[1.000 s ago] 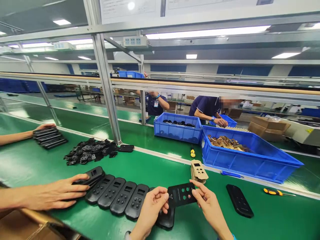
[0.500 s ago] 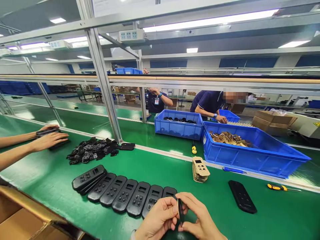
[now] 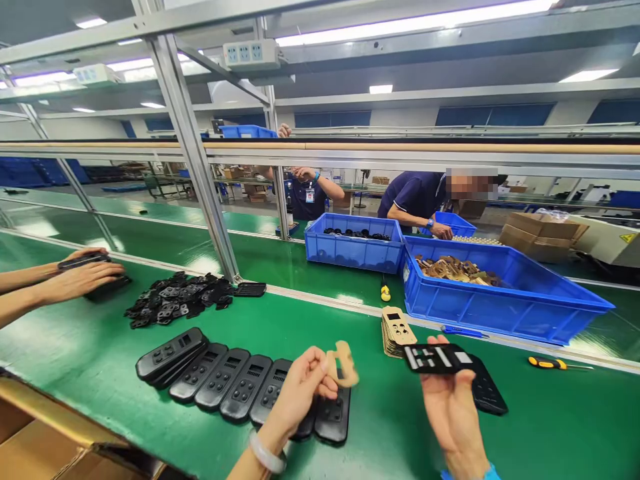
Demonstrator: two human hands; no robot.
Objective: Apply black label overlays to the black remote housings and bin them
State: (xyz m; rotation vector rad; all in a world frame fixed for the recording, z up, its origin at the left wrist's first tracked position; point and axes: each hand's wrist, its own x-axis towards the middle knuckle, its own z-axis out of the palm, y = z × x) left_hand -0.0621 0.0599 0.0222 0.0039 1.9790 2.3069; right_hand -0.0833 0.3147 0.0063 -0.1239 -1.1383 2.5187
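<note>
Between its pinched fingertips my left hand [image 3: 303,383] holds a tan paper cutout [image 3: 349,373], slightly blurred, above the row of black remote-shaped housings [image 3: 240,390]. My right hand [image 3: 453,417], palm up, grips a thin black faceplate [image 3: 435,359] with white rectangular patches, between the thumb and the fingers behind it. Just behind that faceplate stands a stack of tan cutout plates [image 3: 397,328]. A black housing [image 3: 485,387] lies flat to the right, partly hidden by my right hand and the faceplate.
Blue bins [image 3: 500,310] stand along the rail; a smaller-looking one [image 3: 350,257] holds black parts. A yellow screwdriver [image 3: 550,363] and a blue cutter [image 3: 465,331] lie nearby. Loose black plates [image 3: 175,300] are heaped left, beside a co-worker's hands [image 3: 85,277]. A metal post [image 3: 193,153] rises behind.
Both hands were together on one thin piece held edge-on. Now they are apart: the left has the tan cutout, and the right has moved rightward with the black faceplate.
</note>
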